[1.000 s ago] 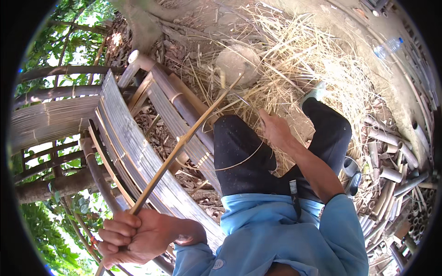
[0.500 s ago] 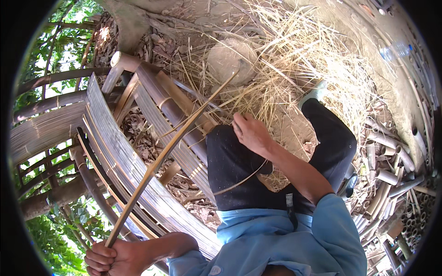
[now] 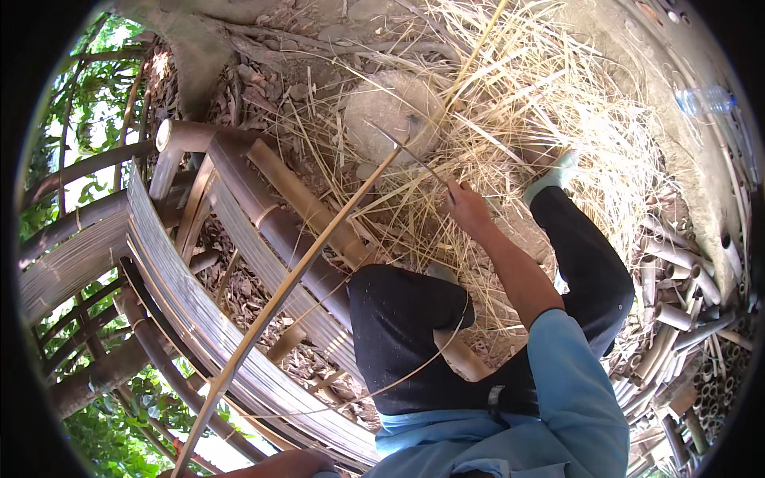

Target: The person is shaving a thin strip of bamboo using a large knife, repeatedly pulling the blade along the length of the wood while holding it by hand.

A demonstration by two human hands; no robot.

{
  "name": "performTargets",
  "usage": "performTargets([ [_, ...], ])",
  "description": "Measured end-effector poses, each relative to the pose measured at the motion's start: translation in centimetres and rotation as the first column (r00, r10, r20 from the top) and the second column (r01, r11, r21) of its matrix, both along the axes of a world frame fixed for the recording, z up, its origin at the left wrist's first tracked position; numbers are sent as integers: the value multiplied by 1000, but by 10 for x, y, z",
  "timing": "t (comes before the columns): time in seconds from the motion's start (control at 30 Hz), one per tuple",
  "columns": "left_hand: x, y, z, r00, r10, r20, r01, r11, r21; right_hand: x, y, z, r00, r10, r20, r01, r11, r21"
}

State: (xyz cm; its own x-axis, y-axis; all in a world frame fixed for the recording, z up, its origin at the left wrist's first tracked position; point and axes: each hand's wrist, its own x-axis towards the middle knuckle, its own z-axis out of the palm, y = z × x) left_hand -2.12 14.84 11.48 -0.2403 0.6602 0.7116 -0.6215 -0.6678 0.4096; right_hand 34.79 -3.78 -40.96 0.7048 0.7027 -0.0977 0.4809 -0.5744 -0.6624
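Bamboo strip (image 3: 295,279), long and pale, runs from 7 o'clock up toward 12 o'clock, crossing the curved slatted bamboo bench (image 3: 183,295). Its lower end meets the left hand (image 3: 275,464) at the bottom edge; whether that grip is clenched I cannot tell, since most of the hand is cut off. The right hand (image 3: 468,211), just right of centre, has its grip closed on a thin dark blade (image 3: 406,151) that touches the strip's upper end above dry straw (image 3: 542,103). A rounded stone (image 3: 390,119) lies at 12 o'clock.
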Motion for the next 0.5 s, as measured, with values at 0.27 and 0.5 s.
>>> performTargets([
  [0.27, 6, 13, 0, 994, 64, -84, -62, 998, 27, -13, -3, -11, 993, -29, -115, 19, 996, -90],
  [0.5, 19, 13, -4, 996, 10, -84, -10, 1000, -3, 5, -29, -10, 993, -71, -97, 54, 984, -167],
])
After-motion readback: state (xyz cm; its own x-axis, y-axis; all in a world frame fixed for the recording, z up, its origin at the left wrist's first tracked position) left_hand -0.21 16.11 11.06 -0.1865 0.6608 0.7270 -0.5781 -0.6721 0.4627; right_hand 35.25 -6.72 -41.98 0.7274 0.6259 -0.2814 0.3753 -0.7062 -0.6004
